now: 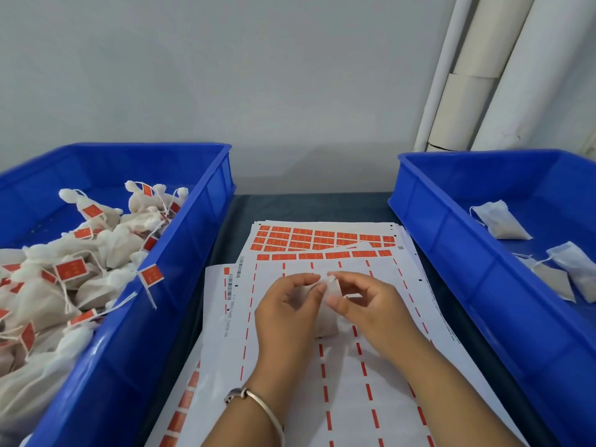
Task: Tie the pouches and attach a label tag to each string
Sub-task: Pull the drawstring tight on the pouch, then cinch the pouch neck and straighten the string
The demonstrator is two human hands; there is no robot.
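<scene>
At 9 o'clock our bin [193,227] holds many tagged pouches; both hands [287,304] [364,304] pinch one pouch [329,312]; three wait at 3 o'clock.

bins [180,253]: glossy blue plastic | pouches [501,221]: matt white cloth | label sheets [354,366]: smooth paper

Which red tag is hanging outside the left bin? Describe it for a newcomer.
Start at the left blue bin full of tied pouches. On its right rim, a red tag on white string hangs over the edge. Every other tag lies inside the bin.
</scene>
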